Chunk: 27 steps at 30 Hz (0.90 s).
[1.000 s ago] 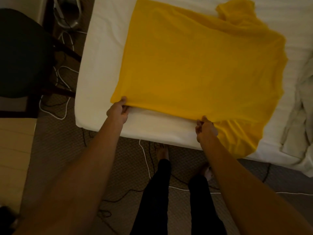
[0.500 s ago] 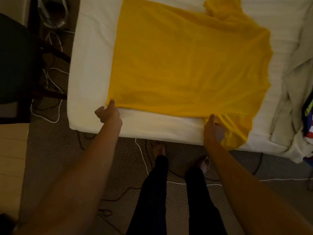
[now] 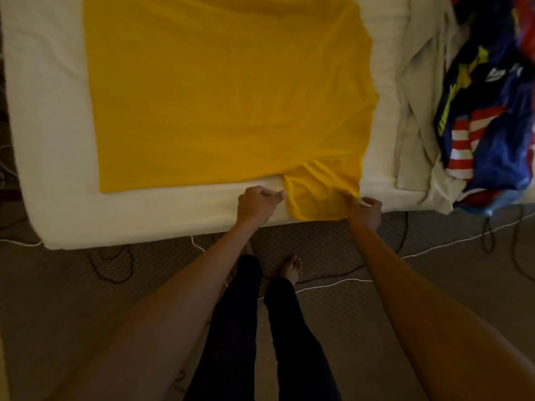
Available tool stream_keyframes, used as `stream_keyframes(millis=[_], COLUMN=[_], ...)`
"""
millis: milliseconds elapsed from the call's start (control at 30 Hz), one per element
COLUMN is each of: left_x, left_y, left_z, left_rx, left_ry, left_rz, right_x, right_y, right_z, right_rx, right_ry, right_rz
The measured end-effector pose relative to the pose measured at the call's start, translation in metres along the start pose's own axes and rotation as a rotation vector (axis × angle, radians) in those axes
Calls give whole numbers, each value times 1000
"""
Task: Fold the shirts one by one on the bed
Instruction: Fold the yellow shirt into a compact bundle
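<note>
A yellow shirt (image 3: 225, 94) lies spread flat on the white bed (image 3: 49, 111), its hem to the left and its shoulders to the right. Its near sleeve (image 3: 315, 195) hangs over the bed's front edge. My left hand (image 3: 256, 202) pinches the sleeve's left edge between thumb and curled fingers. My right hand (image 3: 363, 209) pinches the sleeve's right edge. The shirt's far sleeve and collar are out of view.
A crumpled off-white cloth (image 3: 417, 111) and a heap of blue, red-and-white striped clothes (image 3: 489, 117) lie on the bed at the right. White and black cables (image 3: 333, 285) run across the carpet by my feet (image 3: 291, 267).
My left hand let go of the shirt's hem corner and moved right to the near sleeve. My right hand shifted onto the sleeve's right edge. The view swung right, showing the clothes heap.
</note>
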<state>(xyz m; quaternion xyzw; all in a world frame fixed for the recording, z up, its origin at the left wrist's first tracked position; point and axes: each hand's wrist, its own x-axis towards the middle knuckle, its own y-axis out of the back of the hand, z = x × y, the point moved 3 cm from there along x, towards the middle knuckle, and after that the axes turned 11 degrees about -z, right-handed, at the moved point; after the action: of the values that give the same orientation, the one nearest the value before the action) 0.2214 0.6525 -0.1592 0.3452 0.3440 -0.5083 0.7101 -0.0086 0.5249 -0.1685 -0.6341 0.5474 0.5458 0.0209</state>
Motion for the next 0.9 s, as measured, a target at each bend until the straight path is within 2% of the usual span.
stream_keyframes(millis=[167,300,400,467,533,633,700,767,900], left_x=[12,10,0,-3,-4,-1,-4,-12,-24], left_y=[-48,-53,-51,-51,-50,-46,-43,-32,23], left_z=[6,0,-10,-19,-28,-41,-45,-44,-51], left_rx=[39,-92,-280,-311,-213,99,216,69,-582], left_ry=[1,38,57,59,33,-16,-20,12,125], left_rz=[58,89,66,64,92,119,181,305,553], right_x=[11,3,1,0,1,2,4,4,0], right_y=[5,12,17,18,17,16,14,11,3], right_z=[27,35,39,40,46,55,60,62,53], right_rx=[-43,55,58,46,18,-82,-117,-105,-12], right_ry=[129,181,213,233,232,190,157,155,97], right_rz=[-226,-263,-279,-284,-287,-298,-366,-437,-461])
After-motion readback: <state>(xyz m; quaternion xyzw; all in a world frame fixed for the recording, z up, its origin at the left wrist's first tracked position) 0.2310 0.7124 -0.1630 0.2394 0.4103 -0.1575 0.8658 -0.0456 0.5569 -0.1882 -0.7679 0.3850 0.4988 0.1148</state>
